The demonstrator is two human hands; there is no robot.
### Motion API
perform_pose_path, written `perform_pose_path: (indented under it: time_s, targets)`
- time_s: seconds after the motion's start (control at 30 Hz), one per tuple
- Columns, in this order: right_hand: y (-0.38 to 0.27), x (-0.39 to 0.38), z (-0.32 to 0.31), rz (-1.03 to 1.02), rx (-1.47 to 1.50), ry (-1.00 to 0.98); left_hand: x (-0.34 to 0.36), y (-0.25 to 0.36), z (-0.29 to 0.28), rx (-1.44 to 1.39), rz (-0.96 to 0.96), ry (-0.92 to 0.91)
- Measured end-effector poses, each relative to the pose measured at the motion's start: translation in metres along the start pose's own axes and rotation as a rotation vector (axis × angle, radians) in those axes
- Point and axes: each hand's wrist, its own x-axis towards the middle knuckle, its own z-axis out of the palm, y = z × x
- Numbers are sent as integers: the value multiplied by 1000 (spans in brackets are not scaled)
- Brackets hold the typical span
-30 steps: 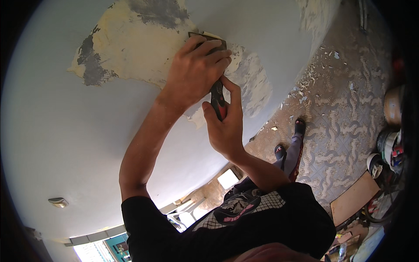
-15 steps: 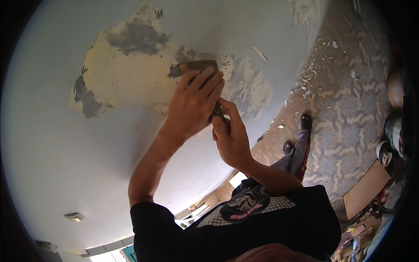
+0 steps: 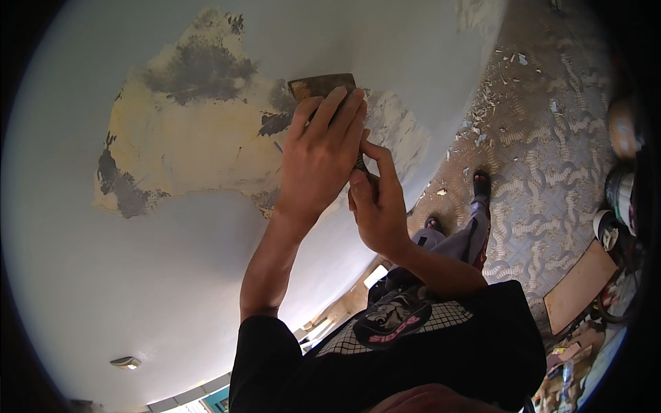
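Note:
A flat, wide-bladed scraper (image 3: 322, 85) lies against the pale wall, its dark, stained blade at the upper edge of a bare patch. The stretched fingers of my left hand (image 3: 320, 148) lie flat over the blade and press on it; its thumb is hidden. Just below and to the right, my right hand (image 3: 379, 210) is closed around the scraper's dark handle (image 3: 362, 165), with the thumb along it. Around both hands spreads the bare patch (image 3: 186, 144), yellowish with grey blotches and ragged paint edges. Lighter scraped plaster (image 3: 403, 131) shows right of the hands.
Paint flakes (image 3: 485, 103) litter the patterned tile floor (image 3: 530, 199) along the wall's foot. My sandalled feet (image 3: 482, 180) stand there. At the right lie a brown board (image 3: 580, 286), buckets (image 3: 621, 199) and mixed clutter. A small fixture (image 3: 126, 362) sits on the wall at lower left.
The scraper and both hands have moved up and slightly right across the wall. The blade has left the yellowish area and now reaches onto painted surface. Both hands keep their places on it.

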Motion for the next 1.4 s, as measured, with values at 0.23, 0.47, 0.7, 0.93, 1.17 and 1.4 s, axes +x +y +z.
perform_pose_path:
  time_s: [0.23,0.47,0.7,0.93,1.17,1.4]
  targets:
    - [22,-17,-4,6,45,64,-21,13,22,-125,35,21]
    - [14,-15,-4,42,100,118,-19,15,23,-125,55,-16]
    - [2,-10,-19,147,53,48,-3,14,16,-195,20,-96]
    - [4,-3,-10,80,91,58,0,7,9,-148,39,-103]
    - [22,-10,-6,23,19,88,-17,9,20,-132,64,-60]
    - [16,-19,-6,66,90,88,-14,12,24,-167,89,-55]
